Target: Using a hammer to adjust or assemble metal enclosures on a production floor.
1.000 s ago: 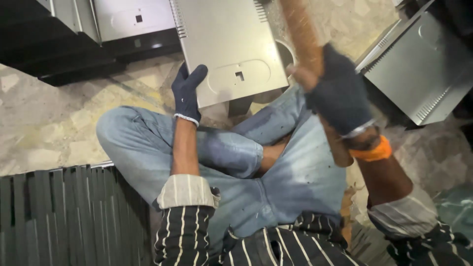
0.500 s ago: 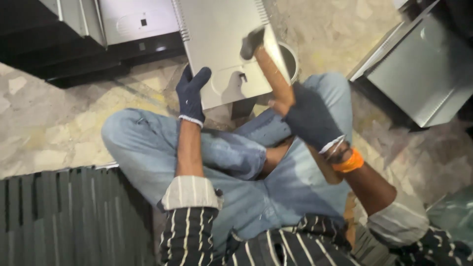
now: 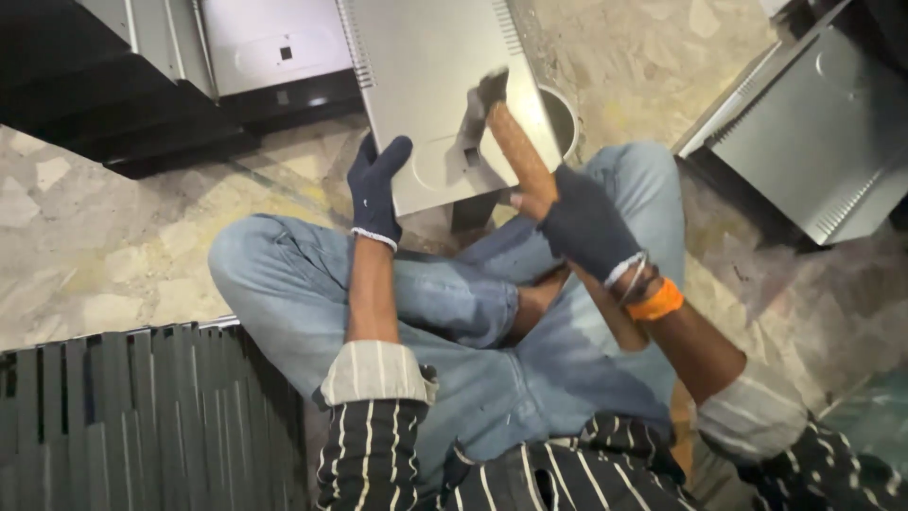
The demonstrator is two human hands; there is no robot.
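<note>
Head view | left hand [image 3: 376, 189] in dark glove pressed flat on grey sheet-metal panel [image 3: 430, 90], which stands over the lap | right hand [image 3: 586, 227] clenched round wooden-handled hammer [image 3: 515, 151], head at panel face | hammering judged mid-course; finished share cannot be told.

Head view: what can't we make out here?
- Hammer head: motion-blurred against the grey metal panel, so contact cannot be judged.
- Right hand: glove hides its grip on the wooden handle.
- Left hand: rests on the panel edge; what is under the palm is hidden.
- Second panel, right: cut off by the frame edge.
</note>
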